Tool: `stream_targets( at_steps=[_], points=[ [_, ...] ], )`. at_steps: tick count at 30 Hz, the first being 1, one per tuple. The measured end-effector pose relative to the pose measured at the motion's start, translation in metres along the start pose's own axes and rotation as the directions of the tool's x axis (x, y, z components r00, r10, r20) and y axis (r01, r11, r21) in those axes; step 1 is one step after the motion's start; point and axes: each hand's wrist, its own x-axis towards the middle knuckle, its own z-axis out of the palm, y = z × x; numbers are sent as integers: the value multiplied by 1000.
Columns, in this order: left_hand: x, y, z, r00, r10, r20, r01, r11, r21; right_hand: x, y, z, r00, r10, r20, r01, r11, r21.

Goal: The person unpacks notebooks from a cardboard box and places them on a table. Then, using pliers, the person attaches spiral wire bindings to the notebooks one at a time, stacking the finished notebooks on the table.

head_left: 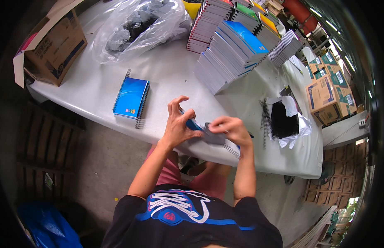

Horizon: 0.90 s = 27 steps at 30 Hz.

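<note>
Toward the left end of the white-covered table (97,89), I see an open cardboard box (55,47). Near the front edge lies a blue spiral notebook (132,98), wire coils showing along both long sides; behind it, toward the back edge, sits a clear plastic bag (165,31). At the front edge, the left hand (178,124) grips a second spiral notebook (212,137) between thumb and fingers, its pages blurred. My view of the right hand (232,129) is blurred too: the fingers are bent beside a small dark piece, but I can't tell whether they pinch it. Beyond stands a blue-topped notebook stack (231,53). Loose wire coils (264,124) and a black bundle (285,120) lie toward the right edge.
</note>
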Motion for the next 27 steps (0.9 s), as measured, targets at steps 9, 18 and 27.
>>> stream_targets(
  at_steps=[9,18,27],
  points=[
    [1,-19,15,995,-98,-29,82,932,-352,11,8,6,963,175,-207,-204,970,-130],
    [-2,-29,19,990,-135,33,136,897,-421,31,-5,18,998,-54,-19,55,998,32],
    [-2,-31,21,994,-102,26,104,914,-392,45,1,25,984,143,-106,-165,958,-236]
  ],
)
